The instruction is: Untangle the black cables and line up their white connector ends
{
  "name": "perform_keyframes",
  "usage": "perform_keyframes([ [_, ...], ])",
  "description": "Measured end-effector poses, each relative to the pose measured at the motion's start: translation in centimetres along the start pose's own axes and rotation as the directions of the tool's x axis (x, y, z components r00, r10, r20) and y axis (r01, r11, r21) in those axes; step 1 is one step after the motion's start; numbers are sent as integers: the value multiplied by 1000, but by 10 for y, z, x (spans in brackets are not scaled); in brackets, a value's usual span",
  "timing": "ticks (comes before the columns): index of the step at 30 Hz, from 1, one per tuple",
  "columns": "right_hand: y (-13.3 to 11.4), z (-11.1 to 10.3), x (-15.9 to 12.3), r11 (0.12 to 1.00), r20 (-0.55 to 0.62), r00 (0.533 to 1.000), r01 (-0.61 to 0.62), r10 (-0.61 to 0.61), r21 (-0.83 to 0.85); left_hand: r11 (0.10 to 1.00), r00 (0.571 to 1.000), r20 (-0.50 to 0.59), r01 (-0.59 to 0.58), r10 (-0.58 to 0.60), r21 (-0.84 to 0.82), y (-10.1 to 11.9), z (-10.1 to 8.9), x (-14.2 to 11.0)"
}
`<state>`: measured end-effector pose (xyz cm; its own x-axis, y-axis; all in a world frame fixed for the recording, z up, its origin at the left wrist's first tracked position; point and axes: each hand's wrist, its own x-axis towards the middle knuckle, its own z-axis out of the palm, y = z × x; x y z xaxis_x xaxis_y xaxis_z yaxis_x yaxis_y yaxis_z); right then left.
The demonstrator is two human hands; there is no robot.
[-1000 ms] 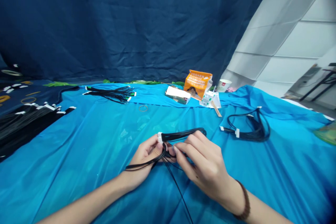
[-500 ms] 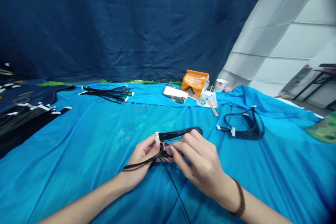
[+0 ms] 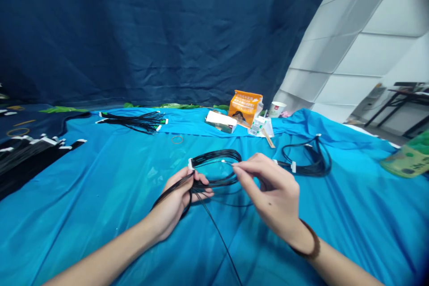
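Observation:
A looped bundle of thin black wires (image 3: 217, 155) with a white connector (image 3: 191, 164) at its left end lies in my left hand (image 3: 177, 192). The thumb and fingers of that hand close round the wires just below the connector, and some strands hang over the wrist. My right hand (image 3: 273, 192) pinches a single black wire between thumb and forefinger, to the right of the loop. A small bright tip (image 3: 223, 161) shows just left of the pinch. One loose wire (image 3: 217, 230) trails down toward the front of the table.
Another coiled wire bundle (image 3: 317, 167) rests at right on the blue cloth (image 3: 110, 187). Farther back are a spread wire bundle (image 3: 134, 120), a rubber band (image 3: 177, 140), a small box (image 3: 221, 121), an orange bag (image 3: 245, 107) and a paper cup (image 3: 277, 109). More wires (image 3: 33, 161) lie at left.
My right hand has moved right, away from my left hand, with a wire now pinched out in its fingertips. The loop between the hands is more open to view.

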<state>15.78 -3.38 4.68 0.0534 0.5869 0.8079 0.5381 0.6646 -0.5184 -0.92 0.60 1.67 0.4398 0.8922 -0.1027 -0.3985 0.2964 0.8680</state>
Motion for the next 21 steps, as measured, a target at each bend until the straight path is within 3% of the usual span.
perform_keyframes([
  [3,1,-4,4,993,-113,987,-110,113,33,999,998,-67,-18,15,-49,3,-4,4],
  [7,7,-2,2,988,-177,972,-146,152,49,997,995,-100,-26,19,-77,5,-9,8],
  [21,23,7,-7,994,-117,991,-67,57,-86,996,998,-50,-28,24,-80,4,-8,8],
])
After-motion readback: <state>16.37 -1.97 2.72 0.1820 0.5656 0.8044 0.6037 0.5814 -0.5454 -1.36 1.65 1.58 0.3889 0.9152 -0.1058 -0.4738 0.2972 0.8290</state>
